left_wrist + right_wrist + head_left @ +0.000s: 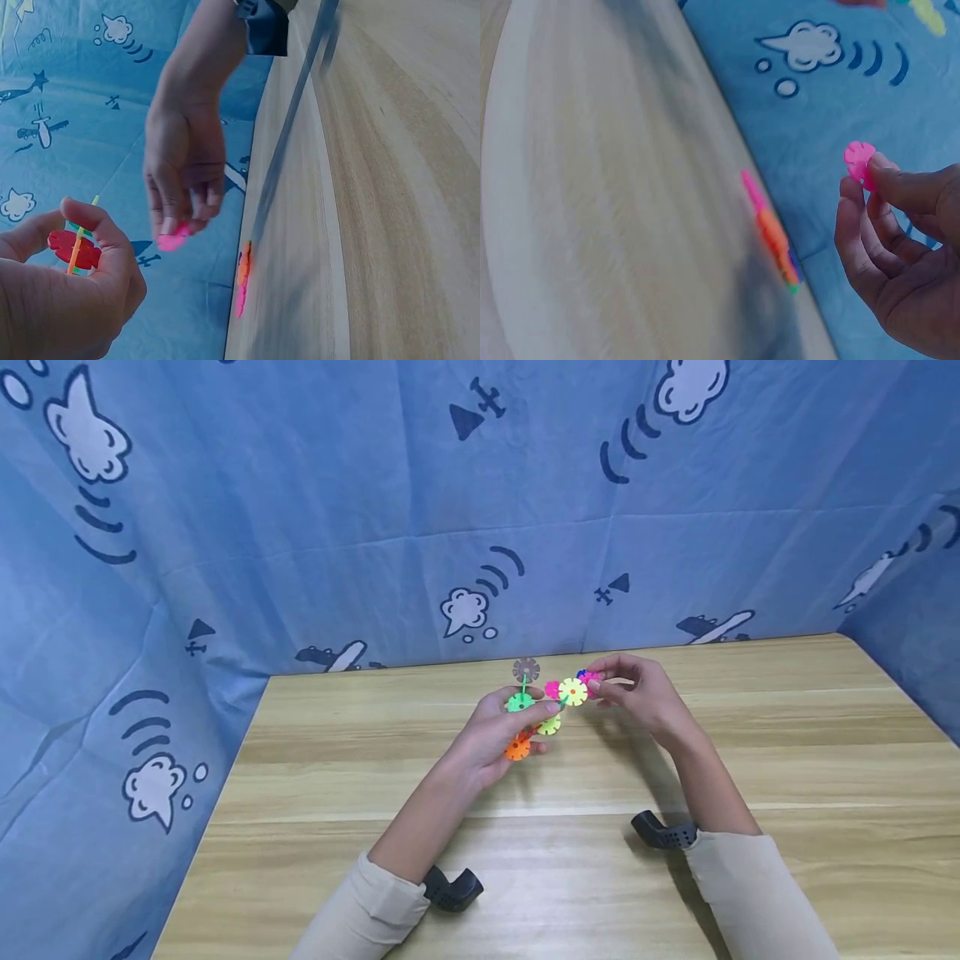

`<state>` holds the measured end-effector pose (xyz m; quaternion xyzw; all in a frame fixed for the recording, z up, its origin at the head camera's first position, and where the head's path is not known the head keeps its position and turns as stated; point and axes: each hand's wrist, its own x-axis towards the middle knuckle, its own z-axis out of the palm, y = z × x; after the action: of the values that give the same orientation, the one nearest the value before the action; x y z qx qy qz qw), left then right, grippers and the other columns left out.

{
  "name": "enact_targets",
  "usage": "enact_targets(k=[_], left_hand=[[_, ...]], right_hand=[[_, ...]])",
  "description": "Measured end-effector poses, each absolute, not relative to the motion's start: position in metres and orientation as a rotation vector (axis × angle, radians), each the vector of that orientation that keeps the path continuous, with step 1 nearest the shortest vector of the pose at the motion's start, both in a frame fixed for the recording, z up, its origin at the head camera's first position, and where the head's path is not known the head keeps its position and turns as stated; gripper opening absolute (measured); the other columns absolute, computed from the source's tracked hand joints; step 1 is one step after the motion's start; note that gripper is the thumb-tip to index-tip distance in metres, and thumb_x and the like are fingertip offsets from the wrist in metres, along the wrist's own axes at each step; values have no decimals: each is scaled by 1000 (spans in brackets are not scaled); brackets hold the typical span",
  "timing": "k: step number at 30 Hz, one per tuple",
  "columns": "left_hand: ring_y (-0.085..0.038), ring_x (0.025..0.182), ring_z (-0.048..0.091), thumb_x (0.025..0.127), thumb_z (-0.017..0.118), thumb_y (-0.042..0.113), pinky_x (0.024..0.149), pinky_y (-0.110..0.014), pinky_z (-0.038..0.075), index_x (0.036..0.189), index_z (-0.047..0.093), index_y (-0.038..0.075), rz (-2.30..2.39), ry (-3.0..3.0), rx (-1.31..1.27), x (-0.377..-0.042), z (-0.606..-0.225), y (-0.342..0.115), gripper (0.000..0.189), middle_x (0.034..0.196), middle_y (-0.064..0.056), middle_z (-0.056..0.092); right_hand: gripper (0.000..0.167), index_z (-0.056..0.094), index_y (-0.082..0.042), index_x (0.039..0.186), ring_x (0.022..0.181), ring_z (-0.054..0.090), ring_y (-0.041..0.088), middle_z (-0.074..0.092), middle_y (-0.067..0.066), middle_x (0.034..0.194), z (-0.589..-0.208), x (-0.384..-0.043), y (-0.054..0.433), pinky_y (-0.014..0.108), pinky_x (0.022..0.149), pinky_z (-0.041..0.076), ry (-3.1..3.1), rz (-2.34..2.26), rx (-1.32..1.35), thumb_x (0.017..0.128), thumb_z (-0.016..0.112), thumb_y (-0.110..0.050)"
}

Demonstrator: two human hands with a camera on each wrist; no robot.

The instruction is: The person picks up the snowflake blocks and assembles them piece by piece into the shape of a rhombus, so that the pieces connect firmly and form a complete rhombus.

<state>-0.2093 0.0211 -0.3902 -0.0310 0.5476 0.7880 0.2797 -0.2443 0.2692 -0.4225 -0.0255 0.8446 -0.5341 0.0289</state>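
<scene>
My left hand (487, 739) grips a joined cluster of slotted flower-shaped plastic discs. Showing from it in the head view are a green disc (519, 702), a grey disc (527, 670), an orange disc (517, 747) and a yellow disc (573, 692). A red disc (66, 246) of the cluster appears by the left fingers in the left wrist view. Between thumb and fingertips my right hand (641, 692) pinches a pink disc (859, 160), to the right of the cluster. The left wrist view shows this pink disc (172, 240) apart from the cluster.
More coloured discs (772, 236), pink, orange, blue and green among them, lie on the wooden table (337, 760) close to its back edge. A blue printed cloth (330, 502) hangs behind and at the sides. Black wrist mounts (453, 891) stick out from both sleeves.
</scene>
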Motion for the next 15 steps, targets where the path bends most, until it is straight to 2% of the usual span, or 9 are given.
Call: enact_targets(k=[5, 11, 15], left_hand=[[-15, 80, 62, 98, 77, 7, 58, -20, 60, 134, 57, 4, 2091, 1484, -52, -208, -392, 21, 41, 99, -3, 65], [-15, 85, 65, 96, 79, 6, 59, -22, 60, 153, 46, 11, 2065, 1524, -47, -207, -392, 23, 66, 104, -2, 71], [-15, 87, 67, 95, 80, 6, 58, -24, 60, 162, 37, 18, 2059, 1524, -47, -207, -392, 24, 81, 121, -8, 78]], right_hand=[[27, 66, 9, 127, 82, 75, 8, 71, 3, 107, -411, -240, 262, 29, 80, 68, 2590, -1711, -135, 103, 70, -4], [29, 65, 8, 131, 85, 75, 2, 68, 20, 123, -400, -233, 252, 24, 83, 67, 2607, -1705, -161, 103, 70, -1], [29, 67, 4, 130, 92, 75, 0, 67, 19, 128, -396, -229, 246, 18, 81, 63, 2629, -1708, -180, 101, 72, -1]])
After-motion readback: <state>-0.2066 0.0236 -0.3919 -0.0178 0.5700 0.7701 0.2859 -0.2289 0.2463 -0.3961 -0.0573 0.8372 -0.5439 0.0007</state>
